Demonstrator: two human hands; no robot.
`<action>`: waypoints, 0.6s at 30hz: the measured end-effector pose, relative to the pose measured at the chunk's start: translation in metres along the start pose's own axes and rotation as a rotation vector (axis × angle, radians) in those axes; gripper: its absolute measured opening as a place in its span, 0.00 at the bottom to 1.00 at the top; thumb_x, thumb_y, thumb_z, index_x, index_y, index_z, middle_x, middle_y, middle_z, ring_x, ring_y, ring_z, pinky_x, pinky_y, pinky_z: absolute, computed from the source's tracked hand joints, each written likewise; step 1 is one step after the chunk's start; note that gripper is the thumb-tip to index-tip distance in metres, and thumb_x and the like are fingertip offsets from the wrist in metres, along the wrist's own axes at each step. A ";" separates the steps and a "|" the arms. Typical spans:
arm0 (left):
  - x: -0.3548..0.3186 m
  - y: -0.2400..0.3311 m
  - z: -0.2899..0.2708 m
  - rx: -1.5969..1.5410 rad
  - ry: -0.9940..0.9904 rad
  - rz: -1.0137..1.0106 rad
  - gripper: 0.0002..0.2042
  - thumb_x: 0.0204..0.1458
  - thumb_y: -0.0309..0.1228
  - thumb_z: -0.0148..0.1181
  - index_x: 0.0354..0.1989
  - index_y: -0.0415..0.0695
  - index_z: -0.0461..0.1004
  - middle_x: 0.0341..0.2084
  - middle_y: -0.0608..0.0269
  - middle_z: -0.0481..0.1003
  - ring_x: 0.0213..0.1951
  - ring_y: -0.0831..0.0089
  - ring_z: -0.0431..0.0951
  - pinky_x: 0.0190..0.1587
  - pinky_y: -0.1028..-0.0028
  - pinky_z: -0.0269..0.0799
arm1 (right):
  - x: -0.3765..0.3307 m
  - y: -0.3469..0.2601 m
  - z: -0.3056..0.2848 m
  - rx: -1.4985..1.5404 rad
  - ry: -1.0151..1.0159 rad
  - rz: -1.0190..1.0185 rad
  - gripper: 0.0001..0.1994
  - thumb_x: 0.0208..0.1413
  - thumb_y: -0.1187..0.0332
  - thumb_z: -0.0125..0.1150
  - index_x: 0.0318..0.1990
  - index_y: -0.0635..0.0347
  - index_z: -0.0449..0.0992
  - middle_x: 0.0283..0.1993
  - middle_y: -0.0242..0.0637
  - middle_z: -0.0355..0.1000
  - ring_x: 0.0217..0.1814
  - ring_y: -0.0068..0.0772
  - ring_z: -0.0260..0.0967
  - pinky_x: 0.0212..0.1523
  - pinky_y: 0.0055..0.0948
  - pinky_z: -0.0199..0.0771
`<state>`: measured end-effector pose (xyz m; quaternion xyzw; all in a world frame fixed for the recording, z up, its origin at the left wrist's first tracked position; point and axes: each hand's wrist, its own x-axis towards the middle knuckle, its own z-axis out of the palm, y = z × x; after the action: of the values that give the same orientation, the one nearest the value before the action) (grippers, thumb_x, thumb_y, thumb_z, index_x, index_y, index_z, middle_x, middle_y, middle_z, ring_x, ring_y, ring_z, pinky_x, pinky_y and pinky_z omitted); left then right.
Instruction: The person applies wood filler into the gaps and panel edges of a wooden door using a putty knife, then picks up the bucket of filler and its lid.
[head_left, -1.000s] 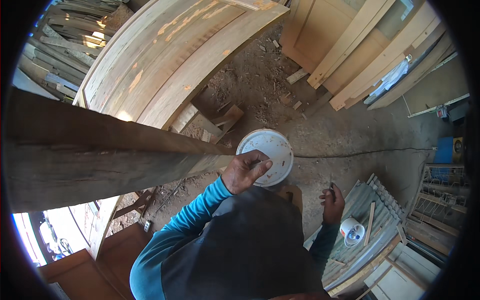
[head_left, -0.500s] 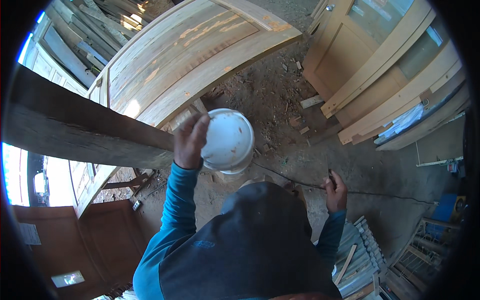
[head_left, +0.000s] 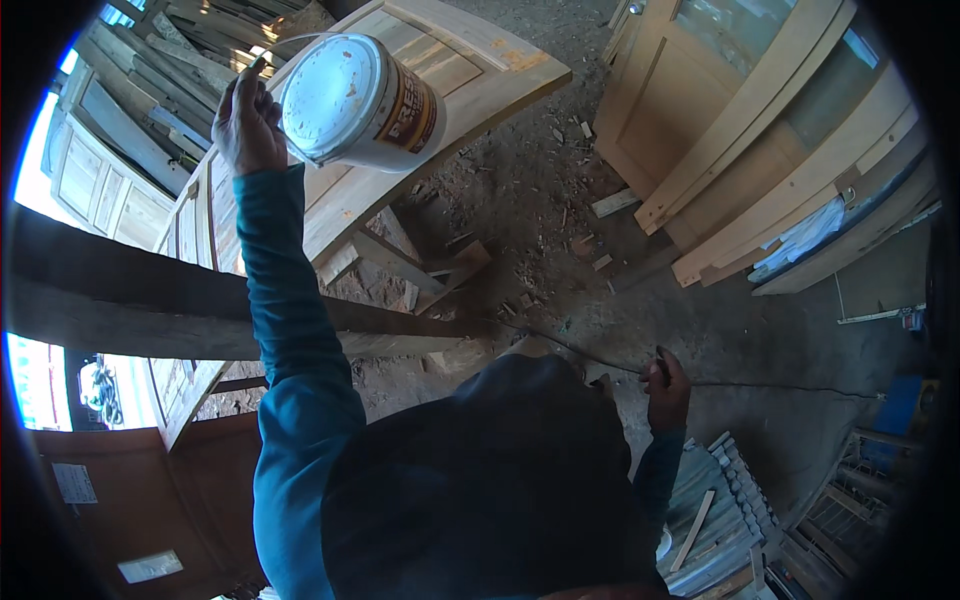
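My left hand [head_left: 250,125] is raised at the upper left, its fingers closed round the thin wire handle of a paint bucket. The white bucket [head_left: 405,118] has a brown and yellow label and hangs tilted over the wooden door, its spotted white lid turned toward me. Whether it touches the door I cannot tell. Below it lies the panelled wooden door [head_left: 505,70], with pale filler-like patches, propped on wooden supports. My right hand [head_left: 668,390] is at the lower right with its fingers pinched together. Something thin and dark seems to be between them, too small to name.
A dark wooden post [head_left: 130,290] crosses the left side. Several glazed wooden doors [head_left: 690,120] lean at the right. A black cable [head_left: 770,386] runs over the dirt floor. Stacked planks [head_left: 150,60] lie at the far left, corrugated sheets [head_left: 715,500] at the lower right.
My left hand has lifted the bucket up and to the left, from beside the post to over the door, and it has tilted, showing its label. My right hand has barely moved.
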<state>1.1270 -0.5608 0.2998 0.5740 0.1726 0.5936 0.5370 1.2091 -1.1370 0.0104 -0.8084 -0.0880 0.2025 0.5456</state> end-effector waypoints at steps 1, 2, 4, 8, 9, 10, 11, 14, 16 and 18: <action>0.017 -0.015 0.001 -0.017 -0.031 -0.003 0.13 0.62 0.32 0.65 0.47 0.34 0.82 0.23 0.76 0.64 0.22 0.86 0.59 0.24 0.81 0.52 | -0.001 -0.002 0.005 0.004 0.002 0.011 0.21 0.68 0.69 0.53 0.65 0.67 0.72 0.44 0.40 0.79 0.38 0.26 0.77 0.38 0.28 0.76; 0.033 -0.031 -0.002 -0.034 -0.061 -0.006 0.11 0.61 0.31 0.66 0.44 0.36 0.83 0.22 0.75 0.68 0.21 0.86 0.61 0.23 0.81 0.54 | -0.002 -0.004 0.009 0.008 0.003 0.023 0.21 0.68 0.69 0.53 0.65 0.67 0.71 0.44 0.40 0.79 0.38 0.26 0.77 0.38 0.27 0.76; 0.060 -0.057 0.000 0.025 -0.033 -0.059 0.11 0.59 0.32 0.67 0.41 0.35 0.83 0.22 0.72 0.68 0.20 0.84 0.63 0.23 0.79 0.57 | -0.002 -0.007 0.016 0.015 0.018 0.045 0.21 0.68 0.69 0.53 0.65 0.67 0.71 0.44 0.40 0.79 0.39 0.27 0.77 0.38 0.28 0.76; 0.129 -0.100 -0.019 0.073 -0.051 -0.210 0.11 0.59 0.33 0.66 0.38 0.35 0.82 0.22 0.69 0.70 0.20 0.82 0.65 0.22 0.78 0.60 | 0.002 -0.010 0.027 -0.002 0.063 0.067 0.21 0.68 0.69 0.52 0.66 0.67 0.71 0.45 0.41 0.78 0.40 0.28 0.78 0.38 0.29 0.76; 0.141 -0.110 -0.028 0.078 -0.073 -0.238 0.12 0.59 0.34 0.66 0.38 0.35 0.82 0.22 0.68 0.71 0.20 0.81 0.67 0.22 0.77 0.61 | 0.003 -0.010 0.031 -0.007 0.078 0.081 0.21 0.68 0.69 0.52 0.66 0.67 0.71 0.45 0.41 0.78 0.40 0.29 0.78 0.38 0.29 0.76; 0.145 -0.116 -0.025 0.242 -0.067 -0.197 0.12 0.58 0.34 0.67 0.37 0.34 0.82 0.23 0.65 0.73 0.22 0.76 0.70 0.24 0.74 0.65 | 0.001 -0.011 0.033 -0.014 0.103 0.097 0.21 0.68 0.68 0.52 0.66 0.67 0.71 0.45 0.41 0.78 0.40 0.29 0.78 0.38 0.29 0.76; 0.151 -0.121 -0.021 0.408 -0.061 -0.153 0.13 0.58 0.35 0.67 0.37 0.34 0.82 0.24 0.62 0.75 0.24 0.71 0.74 0.27 0.71 0.70 | 0.000 -0.012 0.036 -0.019 0.126 0.113 0.21 0.68 0.68 0.52 0.66 0.67 0.71 0.45 0.41 0.78 0.41 0.30 0.78 0.38 0.30 0.76; 0.158 -0.116 -0.017 1.275 -0.088 0.630 0.20 0.55 0.40 0.70 0.45 0.33 0.80 0.36 0.46 0.81 0.40 0.47 0.82 0.49 0.56 0.78 | -0.001 -0.018 0.050 -0.003 0.148 0.168 0.22 0.68 0.68 0.52 0.66 0.67 0.70 0.45 0.42 0.78 0.41 0.30 0.78 0.38 0.30 0.76; 0.141 -0.113 0.000 1.145 -0.085 1.085 0.24 0.54 0.43 0.70 0.51 0.33 0.79 0.43 0.41 0.81 0.47 0.43 0.81 0.57 0.55 0.75 | 0.001 -0.015 0.063 0.021 0.139 0.186 0.22 0.68 0.67 0.53 0.66 0.68 0.71 0.45 0.43 0.78 0.41 0.30 0.78 0.38 0.30 0.76; 0.130 -0.115 0.012 1.117 -0.439 0.386 0.37 0.54 0.54 0.68 0.62 0.34 0.73 0.61 0.35 0.72 0.66 0.44 0.70 0.69 0.54 0.63 | 0.002 -0.019 0.074 0.032 0.129 0.201 0.22 0.68 0.66 0.54 0.66 0.69 0.71 0.46 0.43 0.78 0.41 0.30 0.78 0.38 0.30 0.76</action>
<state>1.2186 -0.4158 0.2733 0.8972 0.2356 0.3683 0.0625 1.1813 -1.0665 0.0031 -0.8158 0.0321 0.2051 0.5398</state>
